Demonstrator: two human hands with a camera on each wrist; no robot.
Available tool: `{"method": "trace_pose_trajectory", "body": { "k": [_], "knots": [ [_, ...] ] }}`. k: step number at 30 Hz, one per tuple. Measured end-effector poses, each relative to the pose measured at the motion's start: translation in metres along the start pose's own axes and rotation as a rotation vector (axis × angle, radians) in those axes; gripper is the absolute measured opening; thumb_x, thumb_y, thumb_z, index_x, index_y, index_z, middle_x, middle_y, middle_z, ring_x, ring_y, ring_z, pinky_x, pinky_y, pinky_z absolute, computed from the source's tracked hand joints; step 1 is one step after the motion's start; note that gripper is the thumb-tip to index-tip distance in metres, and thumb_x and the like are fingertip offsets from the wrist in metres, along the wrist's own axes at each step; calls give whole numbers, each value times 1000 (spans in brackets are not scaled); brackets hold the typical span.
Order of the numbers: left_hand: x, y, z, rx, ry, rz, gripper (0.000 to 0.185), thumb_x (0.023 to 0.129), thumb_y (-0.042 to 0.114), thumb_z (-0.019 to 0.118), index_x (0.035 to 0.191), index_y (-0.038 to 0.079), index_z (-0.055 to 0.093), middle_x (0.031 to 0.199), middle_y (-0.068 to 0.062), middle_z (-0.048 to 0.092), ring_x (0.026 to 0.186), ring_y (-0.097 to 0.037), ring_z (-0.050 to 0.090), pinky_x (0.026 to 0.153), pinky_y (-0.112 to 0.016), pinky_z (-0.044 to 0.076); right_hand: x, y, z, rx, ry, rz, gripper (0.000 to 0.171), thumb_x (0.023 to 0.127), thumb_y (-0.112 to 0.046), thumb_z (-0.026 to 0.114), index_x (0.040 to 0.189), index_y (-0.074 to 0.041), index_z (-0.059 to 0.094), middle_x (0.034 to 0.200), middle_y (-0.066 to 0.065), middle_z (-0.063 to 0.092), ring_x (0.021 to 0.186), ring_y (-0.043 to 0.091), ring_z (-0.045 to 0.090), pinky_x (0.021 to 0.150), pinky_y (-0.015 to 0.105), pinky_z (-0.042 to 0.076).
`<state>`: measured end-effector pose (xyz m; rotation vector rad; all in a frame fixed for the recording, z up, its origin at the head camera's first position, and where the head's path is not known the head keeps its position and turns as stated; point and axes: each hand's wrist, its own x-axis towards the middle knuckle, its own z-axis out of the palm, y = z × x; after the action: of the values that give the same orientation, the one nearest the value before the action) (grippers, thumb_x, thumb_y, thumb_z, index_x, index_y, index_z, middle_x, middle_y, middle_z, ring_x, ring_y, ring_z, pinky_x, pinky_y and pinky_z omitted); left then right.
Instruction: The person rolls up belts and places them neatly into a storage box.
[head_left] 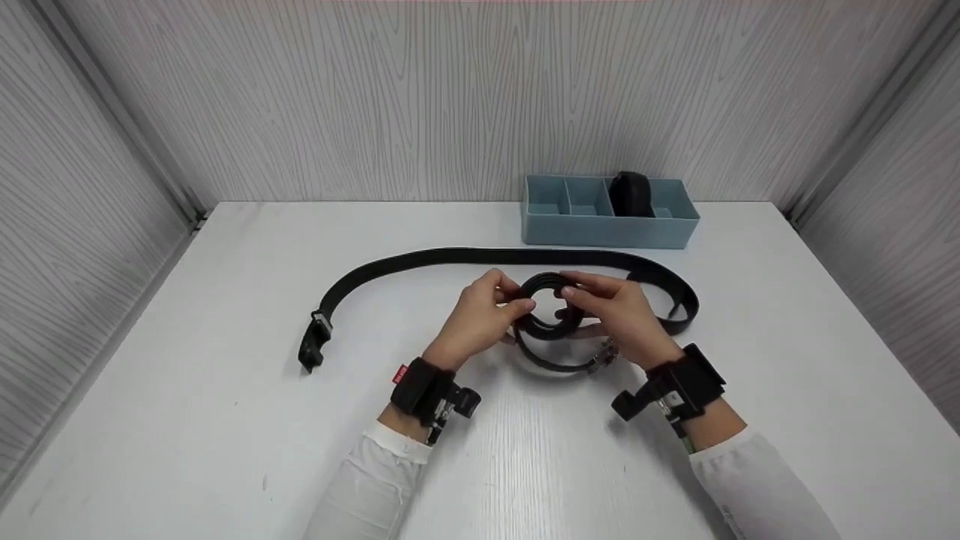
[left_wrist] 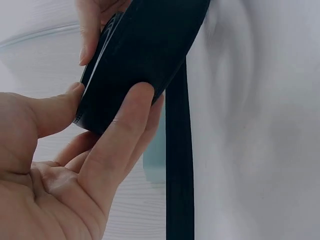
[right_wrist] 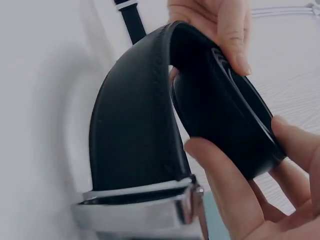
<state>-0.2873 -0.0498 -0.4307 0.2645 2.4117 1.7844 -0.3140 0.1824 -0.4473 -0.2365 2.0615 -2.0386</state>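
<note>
A black belt coiled into a roll (head_left: 550, 307) is held just above the white table (head_left: 225, 420) at its middle. My left hand (head_left: 484, 315) grips the roll's left side, thumb and fingers pinching the coil (left_wrist: 135, 55). From the right, my right hand (head_left: 619, 311) pinches the same coil (right_wrist: 225, 125). The belt's loose outer turn ends in a silver buckle (head_left: 604, 356), seen close in the right wrist view as the buckle (right_wrist: 145, 207). A second black belt (head_left: 420, 262) lies uncoiled in an arc behind the hands.
A light blue divided tray (head_left: 607, 225) stands at the back right, with a rolled black belt (head_left: 630, 193) in one compartment. Grey panel walls enclose the table on three sides. The long belt's buckle end (head_left: 315, 341) lies at the left.
</note>
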Motion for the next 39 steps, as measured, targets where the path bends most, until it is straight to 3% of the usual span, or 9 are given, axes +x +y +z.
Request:
{"method": "trace_pose_trajectory", "body": {
  "k": [4,10,14,20,23,28,34,39],
  "knots": [
    [-1,3,-3,11,-17,13,18,100,11,70,111,2,58,111,-17,74,87,-22,74,64,-33,62,-1,-4,-4,-59,-50,-9,48,98,-20,76,143,-7,63,122,16,70,102,25,71,80,47,62],
    [-2,5,-8,58,-80,4,17,99,9,71,111,3,60,122,-18,71,97,-23,73,65,-35,62,-2,-7,-7,-173,-140,4,48,98,-21,76,142,-6,63,130,16,69,109,31,69,77,46,63],
    [-1,4,-8,83,-65,12,20,99,12,72,113,3,61,124,-17,70,98,-22,73,66,-32,61,-2,-6,-4,-147,-121,11,49,98,-19,75,143,-5,62,128,15,70,104,27,70,75,44,63],
    [0,0,-4,55,11,22,23,100,16,72,115,3,60,120,-14,71,92,-20,72,66,-30,61,-2,-4,1,-42,-19,6,47,99,-18,74,143,-7,63,119,20,71,96,22,73,77,44,63],
    [1,-2,-4,36,14,23,22,100,15,72,113,3,59,116,-14,73,89,-20,73,65,-31,61,-2,-4,1,-23,-18,8,48,99,-18,74,144,-7,62,122,23,69,96,22,73,79,45,62],
    [-1,2,-6,45,-14,21,18,99,10,72,110,2,60,109,-15,74,86,-21,73,63,-33,61,-2,-7,-3,-84,-78,9,48,98,-19,76,142,-6,63,128,21,69,98,25,73,79,47,62],
    [-1,1,-7,103,-83,9,18,98,9,72,112,2,62,121,-16,73,92,-20,72,65,-33,61,-4,-7,-4,-254,-130,3,47,96,-25,78,139,-9,66,125,17,71,101,26,72,71,44,63],
    [1,-1,-5,81,-31,8,19,99,13,72,112,3,62,119,-15,72,89,-20,72,65,-31,61,-4,-5,-1,-178,-91,4,46,96,-22,78,139,-9,66,126,25,68,99,26,72,71,44,63]
  ]
}}
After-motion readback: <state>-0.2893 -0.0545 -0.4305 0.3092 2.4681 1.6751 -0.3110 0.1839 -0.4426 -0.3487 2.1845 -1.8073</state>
